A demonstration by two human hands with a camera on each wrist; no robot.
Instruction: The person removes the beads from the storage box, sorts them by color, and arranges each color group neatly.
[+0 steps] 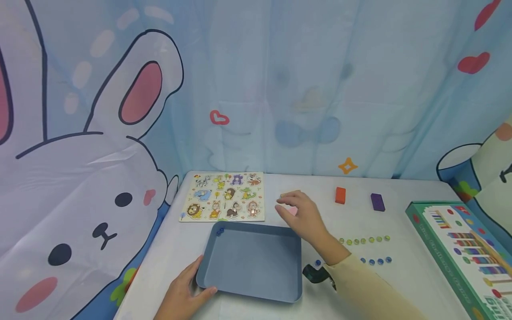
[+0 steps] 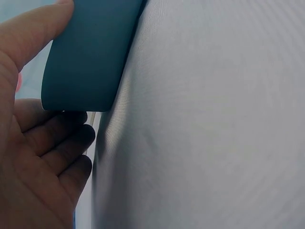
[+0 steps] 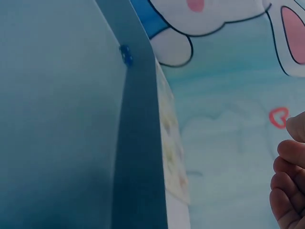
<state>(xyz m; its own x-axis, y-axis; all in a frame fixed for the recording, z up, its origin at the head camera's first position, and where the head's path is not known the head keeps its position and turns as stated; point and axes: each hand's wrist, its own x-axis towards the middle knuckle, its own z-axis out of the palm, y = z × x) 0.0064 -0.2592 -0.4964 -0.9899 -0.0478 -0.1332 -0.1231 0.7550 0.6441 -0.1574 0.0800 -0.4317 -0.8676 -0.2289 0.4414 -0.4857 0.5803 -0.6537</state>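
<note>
A blue-grey rectangular tray [image 1: 252, 262] lies on the white table. My left hand [image 1: 184, 289] holds its near left corner, thumb on the near wall and fingers along the left side. The left wrist view shows that thumb [image 2: 47, 21] against the tray wall [image 2: 90, 62]. A few small blue glass beads [image 1: 220, 231] sit in the tray's far left corner, seen too in the right wrist view as blue beads [image 3: 126, 55]. Over the tray's far right corner my right hand [image 1: 304, 215] hovers, fingers bent loosely and thumb apart, with nothing visible between them.
Behind the tray lies an animal puzzle board [image 1: 224, 198]. To the right are a row of yellow-green beads [image 1: 363, 241], blue beads [image 1: 372, 262], an orange block [image 1: 340, 195], a purple block [image 1: 378, 202] and a green box [image 1: 464, 253]. A printed curtain [image 1: 304, 89] hangs behind.
</note>
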